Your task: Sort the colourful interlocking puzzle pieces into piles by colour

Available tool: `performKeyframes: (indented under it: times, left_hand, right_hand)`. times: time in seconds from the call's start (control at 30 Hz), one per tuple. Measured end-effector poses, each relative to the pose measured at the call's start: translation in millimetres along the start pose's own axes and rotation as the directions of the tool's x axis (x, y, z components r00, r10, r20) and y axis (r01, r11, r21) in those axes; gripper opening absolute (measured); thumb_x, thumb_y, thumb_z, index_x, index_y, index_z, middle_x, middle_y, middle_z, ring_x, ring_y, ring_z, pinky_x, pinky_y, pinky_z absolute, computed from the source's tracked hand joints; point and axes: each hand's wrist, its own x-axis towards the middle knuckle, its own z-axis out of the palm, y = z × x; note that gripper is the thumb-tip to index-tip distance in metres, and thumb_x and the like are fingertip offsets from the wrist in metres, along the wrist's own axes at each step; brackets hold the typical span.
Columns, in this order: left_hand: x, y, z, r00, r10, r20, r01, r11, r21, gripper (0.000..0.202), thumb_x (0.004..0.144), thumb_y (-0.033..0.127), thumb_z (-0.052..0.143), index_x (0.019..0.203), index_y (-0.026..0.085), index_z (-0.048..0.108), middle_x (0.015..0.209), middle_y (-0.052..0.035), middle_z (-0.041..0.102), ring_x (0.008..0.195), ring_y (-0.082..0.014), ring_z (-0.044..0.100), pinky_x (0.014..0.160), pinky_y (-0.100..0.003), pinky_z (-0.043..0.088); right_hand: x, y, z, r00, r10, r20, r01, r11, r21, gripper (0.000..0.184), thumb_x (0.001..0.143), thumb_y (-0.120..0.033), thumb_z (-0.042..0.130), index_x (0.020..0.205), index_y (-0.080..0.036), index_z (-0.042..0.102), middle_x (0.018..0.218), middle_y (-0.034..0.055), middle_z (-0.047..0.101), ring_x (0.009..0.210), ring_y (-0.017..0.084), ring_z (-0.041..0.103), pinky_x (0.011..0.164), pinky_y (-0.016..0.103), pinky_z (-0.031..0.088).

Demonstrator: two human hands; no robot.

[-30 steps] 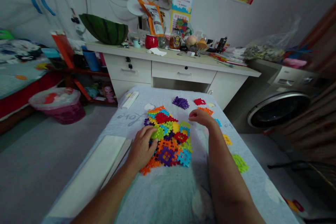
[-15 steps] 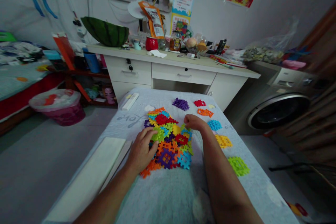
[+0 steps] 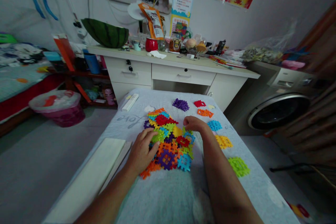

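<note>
A heap of flat, colourful interlocking plastic tiles (image 3: 169, 140) lies in the middle of a table covered with a pale blue cloth (image 3: 168, 196). My left hand (image 3: 141, 150) rests on the heap's left side, fingers curled over the tiles. At the heap's upper right edge my right hand (image 3: 193, 124) has its fingers curled down onto the tiles; what they grip is hidden. Loose tiles lie apart: purple (image 3: 181, 104), red (image 3: 199, 103), orange (image 3: 205, 112), blue (image 3: 214, 125), yellow (image 3: 223, 141) and green (image 3: 238, 166).
A white flat box (image 3: 94, 171) lies along the table's left edge and a white tube (image 3: 130, 102) at its far left. Behind stand a white desk (image 3: 173, 70) with half a watermelon (image 3: 105, 33), a washing machine (image 3: 283, 105) to the right and a pink bin (image 3: 59, 106) to the left.
My right hand has drawn back from the loose tiles at the far right to the heap's upper right edge. My left hand has stayed on the heap.
</note>
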Motion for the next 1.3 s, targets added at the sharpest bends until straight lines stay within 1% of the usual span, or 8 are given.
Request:
performKeyframes:
  times: [0.2,0.37,0.5,0.67,0.8,0.9,1.1,1.3]
  left_hand:
    - [-1,-2,1.0,1.0,0.003,-0.005,-0.003,1.0,0.004,0.027,0.088,0.032,0.053,0.111,0.021,0.064,0.126,-0.0092,0.057,0.119,-0.0264,0.055,0.104,-0.045,0.045]
    - [0,-2,1.9,1.0,0.007,-0.002,-0.007,1.0,0.013,0.028,0.088,0.031,0.052,0.112,0.021,0.064,0.126,-0.0089,0.057,0.119,-0.0263,0.055,0.105,-0.046,0.045]
    - [0,-1,1.8,1.0,0.01,-0.004,-0.01,1.0,0.019,0.028,0.088,0.031,0.052,0.112,0.02,0.064,0.126,-0.0095,0.057,0.119,-0.0264,0.055,0.104,-0.046,0.045]
    - [-1,-1,1.3,1.0,0.016,-0.009,-0.016,1.0,0.021,0.027,0.088,0.03,0.052,0.111,0.021,0.064,0.126,-0.0091,0.058,0.119,-0.0263,0.055,0.104,-0.046,0.046]
    - [0,-2,1.2,1.0,0.018,-0.006,-0.018,0.999,0.027,0.027,0.088,0.03,0.052,0.11,0.021,0.064,0.125,-0.0092,0.058,0.118,-0.0264,0.056,0.104,-0.047,0.046]
    - [0,-1,1.5,1.0,0.017,-0.01,-0.017,0.999,0.027,0.027,0.088,0.03,0.052,0.11,0.021,0.065,0.125,-0.009,0.058,0.118,-0.0266,0.056,0.103,-0.047,0.047]
    - [0,-1,1.7,1.0,0.029,-0.012,-0.028,0.999,0.029,0.026,0.088,0.029,0.053,0.11,0.022,0.064,0.123,-0.0083,0.059,0.117,-0.0255,0.056,0.103,-0.044,0.047]
    - [0,0,1.2,0.999,0.045,-0.01,-0.044,0.998,0.04,0.026,0.088,0.027,0.052,0.111,0.022,0.063,0.124,-0.0078,0.059,0.117,-0.0249,0.056,0.103,-0.044,0.047]
  right_hand:
    - [-1,-1,-2,0.998,-0.005,0.068,0.011,0.996,-0.091,0.028,0.071,-0.01,0.059,0.095,-0.013,0.074,0.092,0.0076,0.074,0.081,0.018,0.066,0.06,0.021,0.041]
    - [0,1,-1,0.999,-0.016,0.035,0.018,0.998,-0.059,0.03,0.07,-0.009,0.06,0.097,-0.014,0.072,0.097,0.0069,0.074,0.083,0.017,0.065,0.06,0.021,0.04]
    - [0,3,0,0.998,-0.019,0.065,0.022,0.999,-0.037,0.023,0.07,-0.008,0.059,0.089,-0.014,0.072,0.09,0.0053,0.073,0.079,0.016,0.063,0.058,0.021,0.038]
    - [-3,12,-5,0.992,-0.008,-0.129,0.013,0.999,0.039,0.016,0.07,-0.008,0.059,0.083,-0.015,0.066,0.083,0.0029,0.068,0.071,0.012,0.055,0.058,0.021,0.035]
    - [-4,20,-10,0.949,0.002,-0.316,0.028,0.995,0.091,0.013,0.07,-0.006,0.057,0.078,-0.016,0.06,0.074,-0.0002,0.061,0.068,0.011,0.05,0.059,0.021,0.032]
    - [-5,20,-11,0.923,0.012,-0.385,0.037,0.992,0.12,0.014,0.07,-0.004,0.056,0.076,-0.017,0.058,0.071,-0.0019,0.057,0.066,0.011,0.048,0.059,0.022,0.031]
    - [-5,22,-8,0.988,-0.076,-0.138,0.099,0.981,0.169,0.012,0.074,-0.015,0.067,0.084,-0.017,0.062,0.078,-0.0017,0.061,0.069,0.011,0.051,0.062,0.021,0.036]
    - [2,29,-1,0.994,-0.056,-0.094,0.062,0.995,0.072,0.049,0.067,-0.024,0.08,0.113,-0.02,0.064,0.118,0.0075,0.062,0.103,0.02,0.06,0.085,0.027,0.045]
